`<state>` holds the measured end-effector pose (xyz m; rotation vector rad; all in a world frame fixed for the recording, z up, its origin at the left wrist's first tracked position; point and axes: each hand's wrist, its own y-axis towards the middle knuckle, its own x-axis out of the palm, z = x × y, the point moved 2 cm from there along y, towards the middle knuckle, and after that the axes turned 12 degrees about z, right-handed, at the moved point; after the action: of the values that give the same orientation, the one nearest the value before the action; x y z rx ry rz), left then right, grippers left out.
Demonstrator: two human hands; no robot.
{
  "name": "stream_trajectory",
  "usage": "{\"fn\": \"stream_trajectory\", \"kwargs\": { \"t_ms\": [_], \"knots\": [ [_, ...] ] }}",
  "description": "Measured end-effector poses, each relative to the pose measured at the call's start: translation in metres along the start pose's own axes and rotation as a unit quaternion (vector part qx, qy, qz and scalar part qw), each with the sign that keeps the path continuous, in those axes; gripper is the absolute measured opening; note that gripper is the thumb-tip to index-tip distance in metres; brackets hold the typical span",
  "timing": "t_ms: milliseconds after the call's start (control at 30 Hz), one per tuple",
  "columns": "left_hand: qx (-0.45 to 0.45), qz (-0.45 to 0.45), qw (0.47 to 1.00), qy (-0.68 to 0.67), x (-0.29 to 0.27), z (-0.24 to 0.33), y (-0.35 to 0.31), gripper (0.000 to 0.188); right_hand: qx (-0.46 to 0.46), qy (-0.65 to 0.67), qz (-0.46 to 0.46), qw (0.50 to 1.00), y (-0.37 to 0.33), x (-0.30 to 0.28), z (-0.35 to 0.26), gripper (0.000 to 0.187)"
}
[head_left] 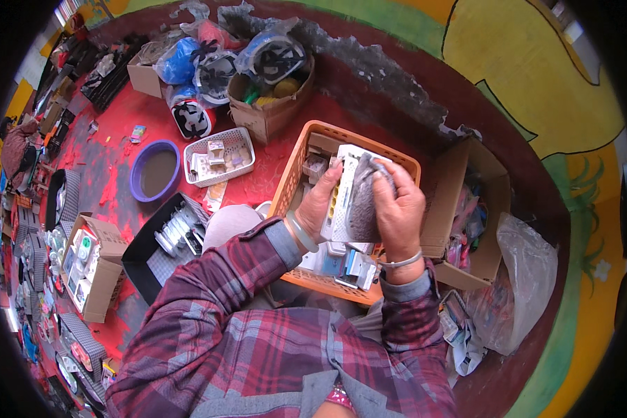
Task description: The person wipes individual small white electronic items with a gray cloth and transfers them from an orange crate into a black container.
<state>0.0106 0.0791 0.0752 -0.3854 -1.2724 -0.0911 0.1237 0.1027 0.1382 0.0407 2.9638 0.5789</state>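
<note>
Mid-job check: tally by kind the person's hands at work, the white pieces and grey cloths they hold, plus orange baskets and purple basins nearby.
Hands: 2 (left hand, right hand)
White holed piece: 1, in the left
Grey cloth: 1, in the right
Orange basket: 1, beneath the hands
Purple basin: 1
Total: 6

Rightward obstacle: cardboard box

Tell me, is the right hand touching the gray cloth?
Touching: the head view shows the right hand holding the gray cloth, its thumb lying on it.
</note>
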Motion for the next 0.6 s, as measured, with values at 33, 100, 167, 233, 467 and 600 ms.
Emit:
{"fn": "stream_trajectory", "kwargs": {
  "t_ms": [33, 100, 167, 233, 467, 600],
  "knots": [
    [0.012, 0.003, 1.0, 0.019, -0.005, -0.004, 0.0, 0.053, -0.035, -0.043, 0.006, 0.998, -0.005, 0.001, 0.009, 0.022],
    [0.03, 0.016, 0.998, 0.051, -0.013, -0.008, 0.002, 0.05, -0.081, -0.107, 0.007, 0.991, -0.011, 0.002, 0.016, 0.022],
    [0.04, 0.037, 0.996, 0.077, -0.02, -0.013, 0.003, 0.049, -0.09, -0.157, -0.013, 0.983, -0.017, 0.0, 0.026, 0.024],
    [0.074, 0.066, 0.99, 0.104, -0.016, -0.013, 0.005, 0.044, -0.144, -0.205, -0.023, 0.968, -0.018, 0.001, 0.026, 0.028],
    [0.151, 0.099, 0.976, 0.121, -0.02, -0.003, 0.012, 0.038, -0.236, -0.312, -0.099, 0.915, -0.024, 0.01, 0.015, 0.035],
    [0.147, 0.11, 0.975, 0.122, -0.016, 0.011, 0.01, 0.04, -0.249, -0.343, -0.166, 0.89, -0.031, 0.011, 0.007, 0.029]
  ]
}}
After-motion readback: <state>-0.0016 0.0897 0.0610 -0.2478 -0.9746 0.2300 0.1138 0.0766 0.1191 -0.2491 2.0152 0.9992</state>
